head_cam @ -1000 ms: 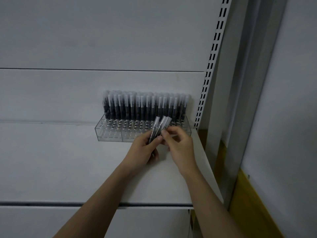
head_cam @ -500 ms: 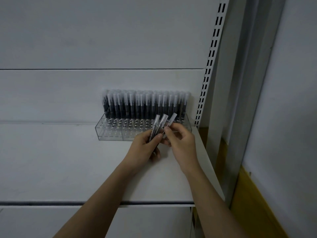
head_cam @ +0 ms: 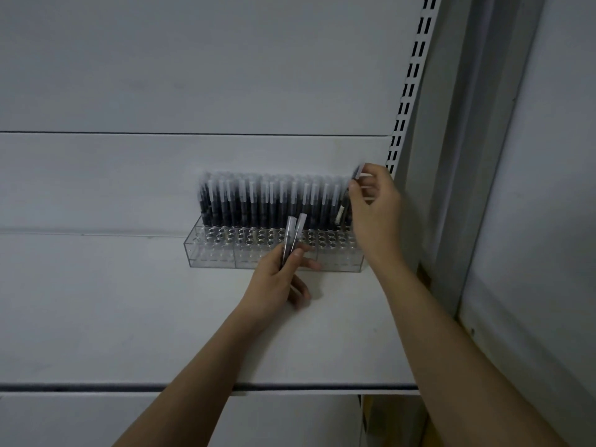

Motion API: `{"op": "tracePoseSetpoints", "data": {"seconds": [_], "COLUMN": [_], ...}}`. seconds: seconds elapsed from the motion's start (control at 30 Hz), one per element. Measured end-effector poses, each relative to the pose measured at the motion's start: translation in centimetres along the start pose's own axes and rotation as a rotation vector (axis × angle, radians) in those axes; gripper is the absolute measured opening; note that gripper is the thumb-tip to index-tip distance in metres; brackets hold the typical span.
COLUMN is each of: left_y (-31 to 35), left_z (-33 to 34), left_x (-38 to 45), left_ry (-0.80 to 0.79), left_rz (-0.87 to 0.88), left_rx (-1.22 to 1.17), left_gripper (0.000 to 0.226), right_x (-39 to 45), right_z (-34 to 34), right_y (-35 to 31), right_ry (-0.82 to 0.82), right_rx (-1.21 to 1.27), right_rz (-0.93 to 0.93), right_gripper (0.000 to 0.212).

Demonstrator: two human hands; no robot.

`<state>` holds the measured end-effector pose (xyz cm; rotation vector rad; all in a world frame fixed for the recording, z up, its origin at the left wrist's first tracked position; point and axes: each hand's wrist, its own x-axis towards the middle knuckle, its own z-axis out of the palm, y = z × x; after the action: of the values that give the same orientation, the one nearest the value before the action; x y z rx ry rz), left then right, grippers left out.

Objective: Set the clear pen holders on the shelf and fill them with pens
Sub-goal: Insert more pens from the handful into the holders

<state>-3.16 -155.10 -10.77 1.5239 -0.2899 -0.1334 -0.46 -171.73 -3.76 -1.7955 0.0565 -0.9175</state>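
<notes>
A clear pen holder [head_cam: 219, 258] stands on the white shelf [head_cam: 129, 317] against the back panel. Its back rows hold several dark pens with frosted caps [head_cam: 264, 201]; its front rows of holes are bare. My left hand [head_cam: 277, 282] is in front of the holder, shut on two pens [head_cam: 295, 233] that point up. My right hand [head_cam: 374, 201] is raised at the holder's right end, pinching a single pen [head_cam: 356, 174] by its cap, over the back right corner.
A slotted upright [head_cam: 409, 82] runs along the shelf's right side, close to my right hand. Beyond it are a grey frame and wall [head_cam: 532, 188]. The shelf's front edge [head_cam: 193, 387] crosses below my forearms.
My right hand took one pen from the bundle in my left hand and carried it up and right to the holder's right end. My left hand stayed put, now with two pens.
</notes>
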Motion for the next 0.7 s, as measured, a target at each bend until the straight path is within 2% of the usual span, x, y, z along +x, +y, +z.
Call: {"op": "tracePoseSetpoints", "data": {"seconds": [0.23,0.5,0.63,0.7], "left_y": [0.0,0.1,0.1,0.1], "left_z": [-0.2,-0.1,-0.1,-0.1], "left_x": [0.1,0.1,0.1,0.0], "left_ry": [-0.004,-0.01,-0.015,-0.013], "left_rz": [0.011,0.013,0.011,0.012], "left_rx": [0.002,-0.012,-0.017,-0.017], "left_gripper": [0.019,0.016,0.016,0.016], "right_x": [0.2,-0.4,-1.0,-1.5], "right_z": [0.6,0.5,0.2,0.1], "right_y": [0.5,2.1,2.8,3.1], "right_ry": [-0.028,-0.134,-0.202,-0.165], "right_rx": [-0.191,-0.342,-0.391,-0.387], "right_rz": [-0.052,-0.001,0.028,0.036], "right_gripper": [0.02,0.01,0.018,0.024]}}
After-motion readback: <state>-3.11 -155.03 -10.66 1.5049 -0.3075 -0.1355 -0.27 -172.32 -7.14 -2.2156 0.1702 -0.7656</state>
